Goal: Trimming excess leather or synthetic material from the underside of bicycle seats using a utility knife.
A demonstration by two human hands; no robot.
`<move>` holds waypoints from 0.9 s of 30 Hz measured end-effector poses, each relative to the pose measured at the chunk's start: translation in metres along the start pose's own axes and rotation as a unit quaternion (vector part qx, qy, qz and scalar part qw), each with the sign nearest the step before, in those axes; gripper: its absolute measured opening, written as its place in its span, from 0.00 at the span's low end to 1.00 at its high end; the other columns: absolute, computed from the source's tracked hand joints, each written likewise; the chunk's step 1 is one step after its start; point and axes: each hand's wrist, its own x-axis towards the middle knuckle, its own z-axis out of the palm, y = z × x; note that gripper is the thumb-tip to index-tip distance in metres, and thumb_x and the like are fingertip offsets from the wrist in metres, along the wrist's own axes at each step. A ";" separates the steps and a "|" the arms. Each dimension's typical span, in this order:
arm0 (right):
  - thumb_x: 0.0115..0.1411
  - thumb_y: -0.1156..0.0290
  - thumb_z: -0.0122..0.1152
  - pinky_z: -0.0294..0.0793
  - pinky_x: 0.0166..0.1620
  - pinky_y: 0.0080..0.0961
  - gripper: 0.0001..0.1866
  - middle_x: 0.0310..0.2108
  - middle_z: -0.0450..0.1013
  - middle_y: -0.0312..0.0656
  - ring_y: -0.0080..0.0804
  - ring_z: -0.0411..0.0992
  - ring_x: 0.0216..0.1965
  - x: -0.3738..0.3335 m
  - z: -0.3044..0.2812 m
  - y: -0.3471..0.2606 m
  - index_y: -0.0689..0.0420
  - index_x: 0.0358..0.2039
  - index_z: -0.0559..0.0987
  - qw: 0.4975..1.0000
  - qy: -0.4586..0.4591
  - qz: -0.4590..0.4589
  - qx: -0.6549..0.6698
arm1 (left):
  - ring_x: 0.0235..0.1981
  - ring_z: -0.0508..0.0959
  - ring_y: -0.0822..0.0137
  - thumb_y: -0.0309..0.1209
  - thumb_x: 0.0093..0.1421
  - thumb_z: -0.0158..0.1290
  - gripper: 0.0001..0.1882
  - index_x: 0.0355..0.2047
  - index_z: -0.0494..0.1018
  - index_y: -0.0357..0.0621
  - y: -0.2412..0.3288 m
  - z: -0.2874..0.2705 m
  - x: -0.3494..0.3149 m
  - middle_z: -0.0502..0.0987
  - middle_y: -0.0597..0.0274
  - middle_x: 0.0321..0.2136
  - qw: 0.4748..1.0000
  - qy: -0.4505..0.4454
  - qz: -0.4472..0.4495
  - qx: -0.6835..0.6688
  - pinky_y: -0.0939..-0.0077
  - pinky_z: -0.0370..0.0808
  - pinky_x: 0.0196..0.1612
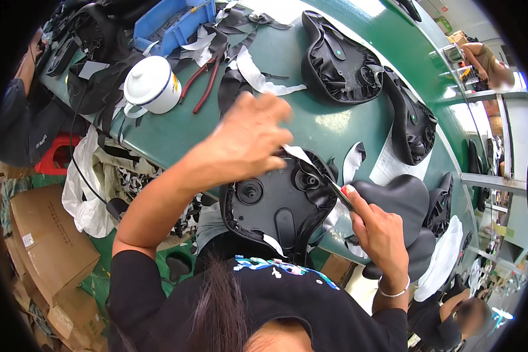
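Observation:
An upturned black bicycle saddle point(267, 215) rests near my lap, its underside with round sockets facing up. My right hand point(379, 231) is closed around a slim cutting tool point(341, 196) with a red part; its metal end lies at the saddle's right edge. A white-backed trim strip point(299, 154) stands up along that edge. Over the saddle's far left side is my left hand point(253, 136), fingers bent and smeared by motion. Its fingertips are beside the strip, but I cannot tell whether they grip it. Another white scrap point(273, 245) clings to the near rim.
On the green table point(217, 136) lie two more upturned saddles point(341, 61) point(413, 120), red-handled pincers point(204, 83), a lidded white enamel mug point(152, 85), offcuts and a blue bin point(173, 26). Finished-looking saddles point(396, 202) stand right. Cardboard boxes point(50, 237) are left. Other people are nearby.

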 end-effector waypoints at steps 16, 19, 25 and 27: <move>0.58 0.71 0.58 0.72 0.34 0.24 0.27 0.26 0.74 0.41 0.26 0.73 0.25 -0.065 0.072 -0.038 0.59 0.58 0.63 0.860 0.031 0.210 0.464 | 0.24 0.63 0.75 0.38 0.64 0.47 0.16 0.21 0.61 0.45 -0.005 -0.005 0.005 0.68 0.68 0.21 0.741 0.603 -0.175 -0.236 0.77 0.64 0.30; 0.54 0.75 0.63 0.74 0.31 0.21 0.23 0.28 0.74 0.39 0.21 0.71 0.25 -0.048 0.071 -0.022 0.61 0.49 0.68 0.808 0.141 0.266 0.506 | 0.34 0.79 0.59 0.46 0.55 0.56 0.21 0.30 0.75 0.36 0.003 0.007 -0.010 0.78 0.51 0.30 0.942 -0.044 -0.332 0.008 0.70 0.72 0.42; 0.59 0.77 0.54 0.68 0.21 0.13 0.17 0.26 0.70 0.38 0.18 0.68 0.19 0.017 0.030 0.013 0.60 0.48 0.66 0.742 0.331 0.207 0.545 | 0.32 0.75 0.75 0.36 0.59 0.57 0.14 0.34 0.76 0.35 -0.058 -0.008 -0.026 0.78 0.66 0.31 0.868 0.185 -0.320 -0.332 0.79 0.72 0.40; 0.57 0.76 0.58 0.70 0.23 0.15 0.22 0.25 0.69 0.37 0.20 0.69 0.21 0.042 0.014 0.030 0.61 0.52 0.65 0.690 0.419 0.214 0.550 | 0.33 0.75 0.74 0.43 0.62 0.51 0.17 0.37 0.70 0.40 -0.065 -0.019 0.013 0.75 0.66 0.31 0.779 0.379 -0.271 -0.420 0.75 0.73 0.37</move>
